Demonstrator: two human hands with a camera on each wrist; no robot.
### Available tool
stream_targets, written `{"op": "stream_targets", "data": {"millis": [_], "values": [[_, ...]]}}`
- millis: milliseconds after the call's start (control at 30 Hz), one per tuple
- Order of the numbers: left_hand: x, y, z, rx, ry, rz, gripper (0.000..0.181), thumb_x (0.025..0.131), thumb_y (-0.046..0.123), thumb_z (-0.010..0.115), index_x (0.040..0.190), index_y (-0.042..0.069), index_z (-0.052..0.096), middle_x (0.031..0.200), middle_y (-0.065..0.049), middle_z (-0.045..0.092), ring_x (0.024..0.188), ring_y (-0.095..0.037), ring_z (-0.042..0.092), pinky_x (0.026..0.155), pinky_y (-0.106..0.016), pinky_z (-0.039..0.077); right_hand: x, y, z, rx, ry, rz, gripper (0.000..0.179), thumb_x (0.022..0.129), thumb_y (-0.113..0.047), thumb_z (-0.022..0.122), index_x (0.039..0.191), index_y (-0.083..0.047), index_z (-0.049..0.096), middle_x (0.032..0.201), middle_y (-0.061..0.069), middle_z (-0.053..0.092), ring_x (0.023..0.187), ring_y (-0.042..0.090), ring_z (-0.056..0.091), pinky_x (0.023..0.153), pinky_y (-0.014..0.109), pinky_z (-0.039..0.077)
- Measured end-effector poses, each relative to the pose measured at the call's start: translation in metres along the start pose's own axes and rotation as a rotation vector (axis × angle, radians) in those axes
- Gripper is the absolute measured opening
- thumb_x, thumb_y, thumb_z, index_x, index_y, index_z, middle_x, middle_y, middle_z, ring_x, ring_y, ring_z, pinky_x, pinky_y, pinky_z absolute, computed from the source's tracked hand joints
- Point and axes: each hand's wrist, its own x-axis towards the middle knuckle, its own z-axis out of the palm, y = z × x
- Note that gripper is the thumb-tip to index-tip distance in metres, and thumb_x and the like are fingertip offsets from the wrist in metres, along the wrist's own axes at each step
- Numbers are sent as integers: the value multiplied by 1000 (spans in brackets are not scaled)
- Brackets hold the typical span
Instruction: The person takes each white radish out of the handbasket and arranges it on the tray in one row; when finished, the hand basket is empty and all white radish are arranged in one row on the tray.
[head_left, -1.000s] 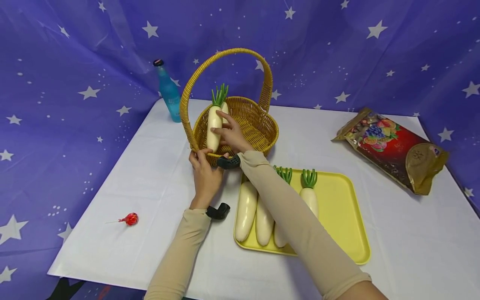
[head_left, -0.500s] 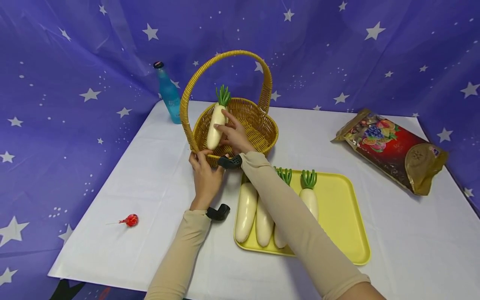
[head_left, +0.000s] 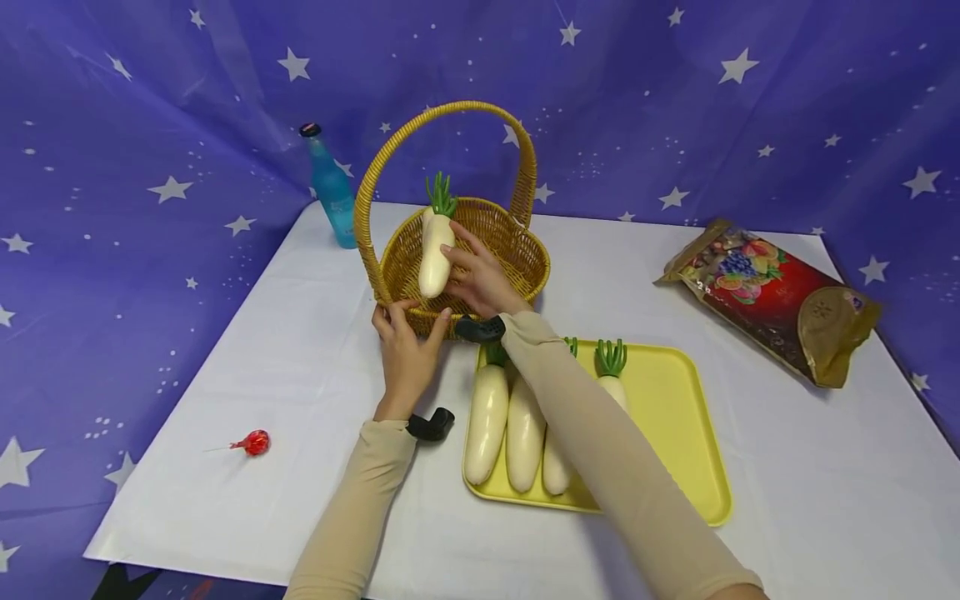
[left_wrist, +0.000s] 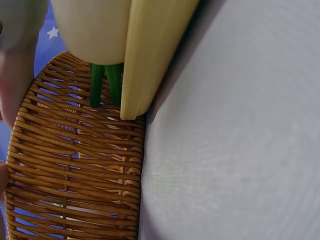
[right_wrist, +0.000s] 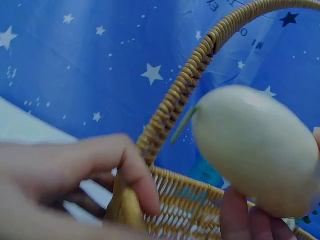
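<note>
My right hand [head_left: 483,279] holds a white radish [head_left: 437,254] with green stalks inside the wicker basket [head_left: 501,218]. Its stalks point toward the back and its rounded end faces me. Part of a second radish [head_left: 427,220] peeks out behind its left side. With thumb and fingers, my left hand [head_left: 407,357] grips the basket's front rim. In the right wrist view the held radish [right_wrist: 255,145] looks large, and fingertips [right_wrist: 235,215] press under it. The left wrist view shows the basket's woven wall [left_wrist: 70,165] beside a tray edge.
A yellow tray [head_left: 675,425] with several radishes [head_left: 487,425] lies in front of the basket, partly under my right forearm. A blue bottle [head_left: 333,196] stands behind left. A red lollipop [head_left: 257,442] lies left, a snack bag [head_left: 772,300] right.
My right hand has shifted slightly right and turned the radish, bringing its lower end up toward me. The second radish now shows on its left instead of its right. My left hand stays on the rim.
</note>
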Motion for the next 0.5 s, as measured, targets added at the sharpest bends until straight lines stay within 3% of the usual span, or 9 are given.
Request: {"op": "stream_targets", "data": {"millis": [100,233,500], "values": [[-1,0,0,0,-9,-15,57,81,57,55,114,12,42,138,-23,17,119,-43,38,96,-50,35,-12,-6,-9,14,-28,8,50,93,-15,49,137,-32,35,141,11,35,113,31,51,74,34,49],[-2,-1,0,-1,0,-21,57,81,57,55,113,13,42,138,-23,17,119,-43,37,96,-50,34,-33,-21,-23,12,-33,41,49,94,-16,47,138,-31,33,139,11,36,101,25,56,71,33,48],[-1,-1,0,-24,-19,-14,60,80,61,53,115,12,42,138,-23,16,119,-43,37,95,-51,35,-92,-72,-53,-48,-31,56,52,94,-16,48,141,-28,28,116,7,50,88,18,59,72,33,49]]}}
